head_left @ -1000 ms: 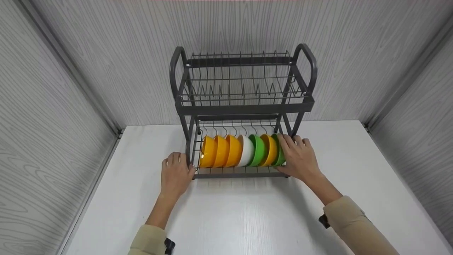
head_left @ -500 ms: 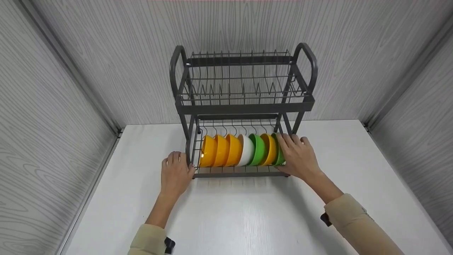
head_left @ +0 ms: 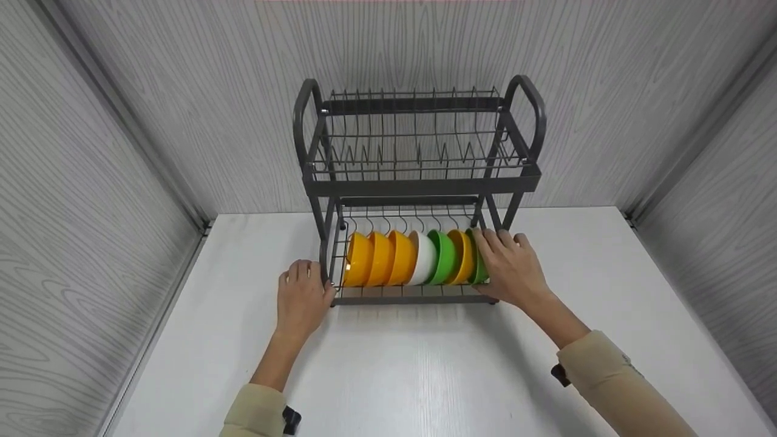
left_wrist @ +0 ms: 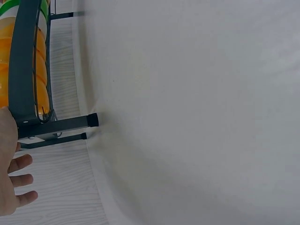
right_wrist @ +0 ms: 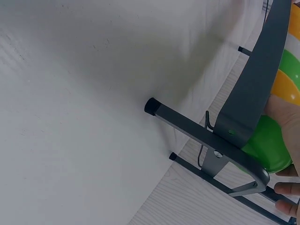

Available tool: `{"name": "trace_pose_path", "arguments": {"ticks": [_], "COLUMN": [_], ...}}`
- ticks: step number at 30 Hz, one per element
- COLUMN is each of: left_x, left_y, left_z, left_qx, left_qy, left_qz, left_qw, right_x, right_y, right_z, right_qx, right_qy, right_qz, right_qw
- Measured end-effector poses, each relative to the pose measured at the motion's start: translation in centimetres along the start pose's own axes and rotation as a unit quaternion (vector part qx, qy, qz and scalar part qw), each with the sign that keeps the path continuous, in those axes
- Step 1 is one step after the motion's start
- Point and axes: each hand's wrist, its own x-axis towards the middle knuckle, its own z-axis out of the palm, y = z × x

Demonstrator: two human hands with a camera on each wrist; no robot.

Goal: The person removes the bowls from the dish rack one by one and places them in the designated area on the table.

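A dark two-tier dish rack (head_left: 419, 186) stands in the middle of the head view. Along its lower shelf, several bowls stand on edge in a nested row: yellow ones (head_left: 359, 261) at the left, then a white bowl (head_left: 423, 258), a green bowl (head_left: 443, 258), a yellow bowl (head_left: 464, 258) and an end green bowl (head_left: 478, 267). My right hand (head_left: 515, 270) grips that end bowl (right_wrist: 268, 145), thumb at the front and fingers over its far side. My left hand (head_left: 303, 297) rests by the rack's front left corner, thumb against the frame, its other fingers (left_wrist: 22, 180) relaxed and holding nothing.
The rack's upper tier holds only wire dividers (head_left: 419, 152). Tall handles (head_left: 301, 121) rise at both its ends. Grey wood-grain panels (head_left: 109, 243) enclose the white tabletop (head_left: 400, 370) at the back and both sides.
The head view has shifted very slightly. Both hands keep their places at the rack and the bowls stand as before.
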Motion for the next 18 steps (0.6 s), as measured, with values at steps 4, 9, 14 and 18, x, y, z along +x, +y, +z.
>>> {"name": "trace_pose_path", "arguments": {"ticks": [4,9,14,18], "left_x": [0.00,-0.01,0.00,0.00], "left_y": [-0.16,-0.24,-0.22,-0.13], "left_z": [0.17,0.32,0.41,0.29], "left_qx": [0.004,0.003,-0.003,0.000], "left_qy": [0.011,0.012,0.016,0.015], "left_qz": [0.010,0.011,0.010,0.009], "left_qw": [0.9999,0.9999,0.9998,0.9999], "right_x": [0.12,0.22,0.36,0.45], "right_y": [0.00,-0.04,-0.08,-0.03], "right_z": [-0.14,-0.26,-0.43,-0.59], "right_qx": [-0.007,-0.015,-0.016,-0.014], "right_qy": [-0.008,-0.004,-0.006,-0.017], "right_qz": [-0.004,-0.011,-0.015,-0.016], "right_qw": [0.9999,0.9998,0.9997,0.9996]}}
